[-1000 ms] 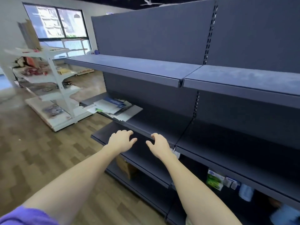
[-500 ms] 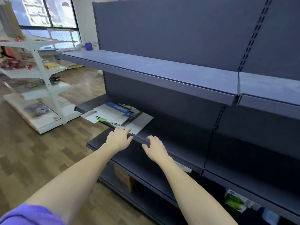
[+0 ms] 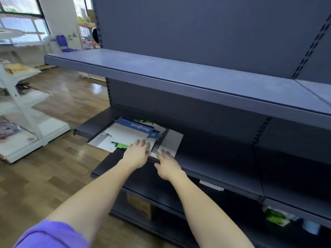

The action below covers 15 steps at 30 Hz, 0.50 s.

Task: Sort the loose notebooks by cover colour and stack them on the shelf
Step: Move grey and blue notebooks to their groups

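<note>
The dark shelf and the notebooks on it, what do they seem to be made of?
Dark shelf: probably painted sheet metal, matte blue-grey, judging by its thin folded front lip and slotted uprights. Notebooks: paper or thin card, flat and overlapping; the covers look smooth, though blur hides the finish.

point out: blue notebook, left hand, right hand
blue notebook (image 3: pixel 137 126): head view, middle of its blue cover band.
left hand (image 3: pixel 137 153): head view, back of the hand.
right hand (image 3: pixel 167 166): head view, back of the hand.
</note>
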{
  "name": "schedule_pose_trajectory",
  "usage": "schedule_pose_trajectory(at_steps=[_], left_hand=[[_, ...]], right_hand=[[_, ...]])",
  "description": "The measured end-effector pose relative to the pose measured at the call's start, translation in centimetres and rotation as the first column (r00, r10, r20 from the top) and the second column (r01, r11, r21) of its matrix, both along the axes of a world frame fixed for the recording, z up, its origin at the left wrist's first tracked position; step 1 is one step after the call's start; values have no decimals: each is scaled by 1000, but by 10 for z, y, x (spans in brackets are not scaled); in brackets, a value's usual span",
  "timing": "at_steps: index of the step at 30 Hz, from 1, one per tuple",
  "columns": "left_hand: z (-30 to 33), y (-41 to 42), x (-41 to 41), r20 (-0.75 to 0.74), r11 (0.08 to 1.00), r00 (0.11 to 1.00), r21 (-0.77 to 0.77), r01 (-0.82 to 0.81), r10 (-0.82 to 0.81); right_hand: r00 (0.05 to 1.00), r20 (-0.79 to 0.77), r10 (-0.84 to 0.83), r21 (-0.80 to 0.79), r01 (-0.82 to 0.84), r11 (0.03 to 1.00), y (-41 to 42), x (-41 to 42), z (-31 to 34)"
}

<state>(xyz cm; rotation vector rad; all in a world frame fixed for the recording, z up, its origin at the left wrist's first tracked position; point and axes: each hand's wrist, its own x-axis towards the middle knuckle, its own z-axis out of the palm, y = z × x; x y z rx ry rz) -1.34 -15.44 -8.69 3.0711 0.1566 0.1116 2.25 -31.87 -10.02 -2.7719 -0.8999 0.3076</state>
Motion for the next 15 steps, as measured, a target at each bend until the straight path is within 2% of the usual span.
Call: schedule_pose_trajectory(at_steps=[2, 5, 10, 15], left_hand=[[-7, 8, 4, -32, 999, 999, 37, 6, -5], [-10, 4, 10, 5, 993, 1000, 117, -16, 15], [-13, -11, 19, 7, 975, 1000, 223, 15, -17], [-18, -28, 18, -41, 971, 992, 203, 127, -122]], right_hand=[[995, 57, -87, -4, 87, 996, -10, -4, -15], [971, 137, -198, 14, 198, 980, -40, -7, -32], [964, 104, -244, 53, 240, 969, -63, -5, -25], [943, 105, -316, 78, 309, 948, -72, -15, -22]])
